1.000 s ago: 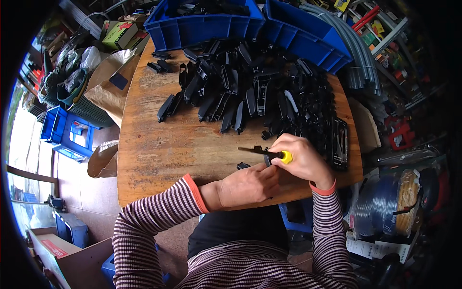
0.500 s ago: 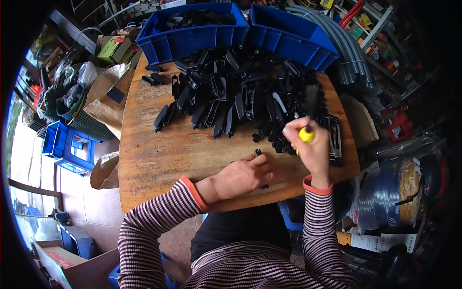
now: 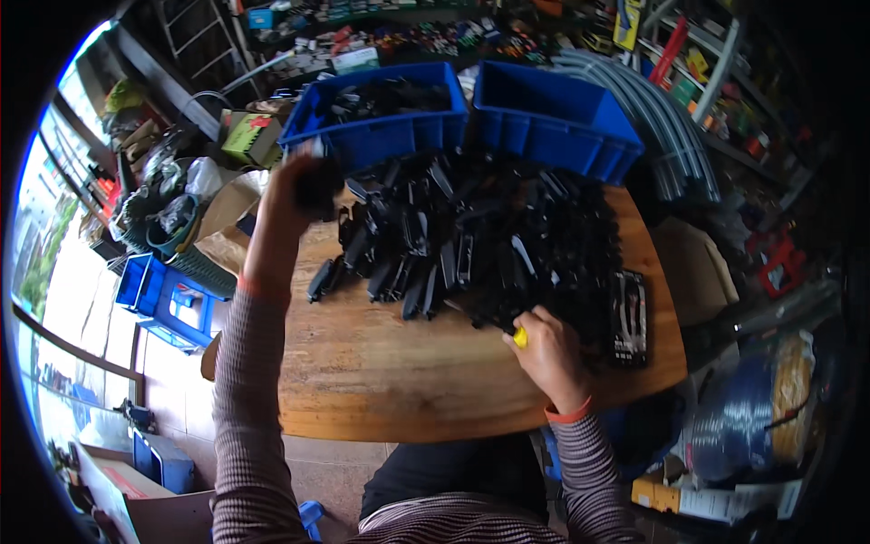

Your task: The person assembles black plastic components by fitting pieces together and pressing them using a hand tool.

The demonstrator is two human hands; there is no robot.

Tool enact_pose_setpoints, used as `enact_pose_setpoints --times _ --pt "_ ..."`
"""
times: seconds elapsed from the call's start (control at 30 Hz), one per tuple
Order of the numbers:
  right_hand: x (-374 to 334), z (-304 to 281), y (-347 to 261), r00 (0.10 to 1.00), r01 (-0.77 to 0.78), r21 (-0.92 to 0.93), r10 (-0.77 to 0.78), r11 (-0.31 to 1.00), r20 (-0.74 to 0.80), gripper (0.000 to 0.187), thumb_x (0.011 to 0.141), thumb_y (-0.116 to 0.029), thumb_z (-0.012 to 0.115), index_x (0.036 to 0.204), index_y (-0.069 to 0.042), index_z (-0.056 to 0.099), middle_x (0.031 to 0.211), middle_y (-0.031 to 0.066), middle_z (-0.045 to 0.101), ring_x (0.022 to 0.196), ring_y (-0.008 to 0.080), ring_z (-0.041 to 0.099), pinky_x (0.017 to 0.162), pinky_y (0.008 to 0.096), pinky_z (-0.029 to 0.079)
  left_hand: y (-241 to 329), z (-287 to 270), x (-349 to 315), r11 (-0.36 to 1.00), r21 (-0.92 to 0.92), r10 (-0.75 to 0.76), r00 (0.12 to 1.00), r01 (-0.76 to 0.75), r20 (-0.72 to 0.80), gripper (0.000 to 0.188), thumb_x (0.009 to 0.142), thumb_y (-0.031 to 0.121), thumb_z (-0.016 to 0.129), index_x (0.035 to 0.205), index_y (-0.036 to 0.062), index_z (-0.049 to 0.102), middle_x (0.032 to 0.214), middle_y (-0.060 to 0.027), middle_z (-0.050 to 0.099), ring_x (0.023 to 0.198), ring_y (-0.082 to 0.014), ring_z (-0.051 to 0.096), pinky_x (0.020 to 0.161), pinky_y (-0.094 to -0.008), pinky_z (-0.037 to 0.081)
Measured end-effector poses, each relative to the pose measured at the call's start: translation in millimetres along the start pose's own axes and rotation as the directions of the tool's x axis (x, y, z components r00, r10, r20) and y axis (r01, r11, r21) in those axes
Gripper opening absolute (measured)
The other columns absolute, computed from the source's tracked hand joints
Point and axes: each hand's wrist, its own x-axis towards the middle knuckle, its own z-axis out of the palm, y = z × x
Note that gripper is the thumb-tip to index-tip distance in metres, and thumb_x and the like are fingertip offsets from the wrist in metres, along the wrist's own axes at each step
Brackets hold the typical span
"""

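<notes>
My left hand (image 3: 288, 195) is stretched to the far left of the table, blurred by motion, beside a dark blurred shape (image 3: 317, 189). Its fingers are smeared, so whether it grips a black part there cannot be told. My right hand (image 3: 548, 354) is closed around a yellow-handled tool (image 3: 520, 336), of which only a bit of yellow shows by the thumb. That hand is low over the wooden table (image 3: 381, 381), just in front of a heap of black plastic parts (image 3: 453, 245). The parts are long and narrow, piled across the back of the table.
Two blue bins (image 3: 381, 136) (image 3: 557, 127) stand behind the heap; the left one holds black parts. A flat black package (image 3: 629, 317) lies at the right of the table. Grey pipes (image 3: 648, 118) curve behind on the right. A brown paper bag (image 3: 227, 213) stands at the left.
My left hand has moved from the table's front to its far left corner. My right hand has come down with the tool, nearer the table. The whole view has tilted up somewhat.
</notes>
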Motion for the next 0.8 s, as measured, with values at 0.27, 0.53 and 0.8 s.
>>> enact_pose_setpoints --times 0.27,0.53,0.8 --pt "-2 3 -2 0.997 0.016 -0.041 -0.019 0.999 -0.075 0.019 0.070 0.000 0.074 0.083 -0.002 0.061 0.084 0.0130 0.060 0.074 0.0335 0.062 0.065 0.0395 0.051 25 39 135 0.302 0.948 0.189 0.969 0.096 -0.158 0.019 0.087 0.014 0.062 0.105 0.0085 0.064 0.097 -0.0103 0.065 0.091 -0.0249 0.065 0.076 -0.0402 0.054" --pt "-9 -4 -6 0.992 0.096 0.012 -0.095 0.995 -0.084 0.020 0.071 0.001 0.070 0.087 -0.003 0.058 0.081 0.0117 0.060 0.071 0.0334 0.062 0.059 0.0398 0.050 -58 47 -39 -0.006 0.766 -0.059 0.765 -0.643 0.641 0.047 0.078 0.002 0.058 0.124 0.0088 0.060 0.116 -0.0118 0.060 0.112 -0.0289 0.054 0.097 -0.0377 0.043" --pt "-24 1 -17 0.986 0.161 0.118 -0.154 0.980 -0.067 0.018 0.072 -0.001 0.069 0.086 -0.003 0.059 0.080 0.0114 0.060 0.071 0.0326 0.063 0.060 0.0389 0.051 -45 36 -63 0.041 0.901 0.095 0.899 -0.432 0.427 0.039 0.077 0.007 0.066 0.116 0.0076 0.062 0.096 -0.0092 0.058 0.096 -0.0256 0.056 0.081 -0.0372 0.046"
